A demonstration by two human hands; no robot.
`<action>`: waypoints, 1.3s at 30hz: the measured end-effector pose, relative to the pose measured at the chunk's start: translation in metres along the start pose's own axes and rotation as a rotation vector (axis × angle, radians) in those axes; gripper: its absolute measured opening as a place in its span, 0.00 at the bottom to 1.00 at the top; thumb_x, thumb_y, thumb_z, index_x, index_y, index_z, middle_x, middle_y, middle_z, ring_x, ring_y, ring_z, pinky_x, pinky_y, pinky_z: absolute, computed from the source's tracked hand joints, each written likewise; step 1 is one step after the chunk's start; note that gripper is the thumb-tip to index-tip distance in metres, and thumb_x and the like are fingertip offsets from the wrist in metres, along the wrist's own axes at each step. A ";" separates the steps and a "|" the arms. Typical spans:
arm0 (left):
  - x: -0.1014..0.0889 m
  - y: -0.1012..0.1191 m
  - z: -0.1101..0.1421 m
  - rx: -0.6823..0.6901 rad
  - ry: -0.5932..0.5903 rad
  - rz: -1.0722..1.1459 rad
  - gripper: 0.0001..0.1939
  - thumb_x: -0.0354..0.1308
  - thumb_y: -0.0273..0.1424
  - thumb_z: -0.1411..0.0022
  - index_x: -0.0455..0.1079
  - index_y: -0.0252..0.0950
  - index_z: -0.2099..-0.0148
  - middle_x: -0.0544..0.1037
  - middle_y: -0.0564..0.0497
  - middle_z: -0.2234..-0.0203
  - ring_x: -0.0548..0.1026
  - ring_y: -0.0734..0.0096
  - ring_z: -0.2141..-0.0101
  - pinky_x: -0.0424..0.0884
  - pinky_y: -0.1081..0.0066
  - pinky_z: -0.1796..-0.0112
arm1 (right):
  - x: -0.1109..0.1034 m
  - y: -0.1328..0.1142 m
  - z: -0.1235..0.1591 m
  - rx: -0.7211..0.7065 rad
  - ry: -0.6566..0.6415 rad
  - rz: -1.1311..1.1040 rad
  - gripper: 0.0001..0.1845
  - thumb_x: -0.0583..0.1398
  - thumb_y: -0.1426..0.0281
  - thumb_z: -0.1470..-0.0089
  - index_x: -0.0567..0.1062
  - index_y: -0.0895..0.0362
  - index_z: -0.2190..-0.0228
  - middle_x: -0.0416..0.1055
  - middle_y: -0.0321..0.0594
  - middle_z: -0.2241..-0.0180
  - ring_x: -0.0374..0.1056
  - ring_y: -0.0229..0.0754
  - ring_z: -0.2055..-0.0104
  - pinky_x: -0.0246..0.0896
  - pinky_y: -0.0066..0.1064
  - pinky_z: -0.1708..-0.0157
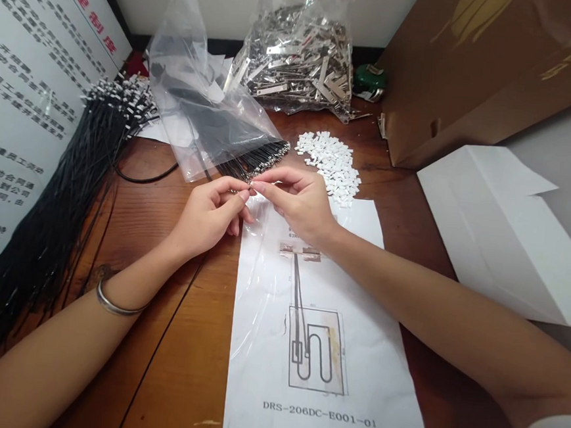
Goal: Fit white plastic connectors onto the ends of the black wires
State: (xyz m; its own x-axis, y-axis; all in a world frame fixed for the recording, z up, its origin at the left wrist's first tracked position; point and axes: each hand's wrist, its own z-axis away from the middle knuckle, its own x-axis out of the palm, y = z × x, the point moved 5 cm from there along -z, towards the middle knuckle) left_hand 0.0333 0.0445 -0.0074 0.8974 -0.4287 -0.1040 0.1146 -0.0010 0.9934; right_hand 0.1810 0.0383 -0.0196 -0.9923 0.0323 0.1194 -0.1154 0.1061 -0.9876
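Observation:
My left hand [211, 215] is closed, thumb and forefinger pinching what looks like the end of a thin black wire. Against it, the fingertips of my right hand [299, 200] pinch a tiny white piece, apparently a connector housing; the fingers largely hide both parts. Just behind my hands lies a bundle of black wires [250, 162] with metal terminals at the ends, partly inside a clear plastic bag [199, 111]. Beyond my right hand spreads a pile of small white connector housings [332, 161]. Under my hands is a printed drawing sheet [265, 344].
Black wires [41, 241] with white ends hang in a large bunch at left, beside a printed board [18, 87]. A bag of metal strips [297, 63] and a green tape measure [369, 82] stand behind. A brown carton [454, 75] and white box [506, 231] are at right.

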 end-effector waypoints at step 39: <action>-0.001 0.004 0.001 0.078 0.032 -0.046 0.08 0.59 0.32 0.37 0.69 0.34 0.67 0.77 0.53 0.80 0.70 0.80 0.84 0.66 0.79 0.81 | -0.004 0.002 0.001 -0.034 -0.055 0.009 0.08 0.71 0.65 0.55 0.82 0.56 0.72 0.78 0.38 0.72 0.66 0.34 0.73 0.61 0.32 0.72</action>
State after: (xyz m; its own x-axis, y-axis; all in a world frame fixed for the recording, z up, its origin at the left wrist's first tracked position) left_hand 0.0322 0.0438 -0.0033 0.9052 -0.3977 -0.1498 0.1236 -0.0909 0.9882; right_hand 0.1843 0.0373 -0.0222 -0.9943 -0.0211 0.1041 -0.1061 0.1402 -0.9844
